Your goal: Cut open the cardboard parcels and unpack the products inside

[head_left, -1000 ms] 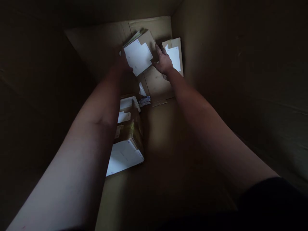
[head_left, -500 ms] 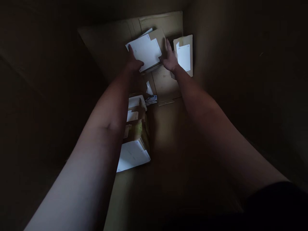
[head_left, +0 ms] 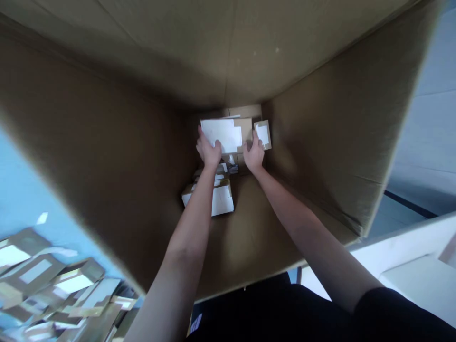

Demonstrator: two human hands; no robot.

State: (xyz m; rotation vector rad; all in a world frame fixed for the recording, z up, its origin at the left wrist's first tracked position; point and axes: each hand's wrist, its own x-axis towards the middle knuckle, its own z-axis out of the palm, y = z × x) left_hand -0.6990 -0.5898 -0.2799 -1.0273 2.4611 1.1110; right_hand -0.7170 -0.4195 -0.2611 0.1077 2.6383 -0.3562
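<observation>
Both my arms reach down into a large cardboard box (head_left: 121, 190). Between my hands is a small cardboard box (head_left: 244, 129) with a large white label on its top. My left hand (head_left: 209, 149) grips its left end, thumb on the label. My right hand (head_left: 254, 153) clasps the right end, fingers along the side. Just beyond my right hand, another labelled cardboard carton (head_left: 263, 135) stands against the right wall. Below my left wrist lie several labelled cartons (head_left: 223, 200), partly hidden by my forearm. A crumpled scrap (head_left: 232, 168) rests beside them.
Outside the large box, at lower left, is a heap of cardboard parcels (head_left: 60, 289) on a blue floor (head_left: 21, 190). A pale ledge (head_left: 402, 247) and a grey surface (head_left: 427, 118) are at the right. The large box's walls rise around my arms.
My view has pulled back and up, so the box's rim and surroundings now show. The small labelled box, still between my hands, has come closer to level.
</observation>
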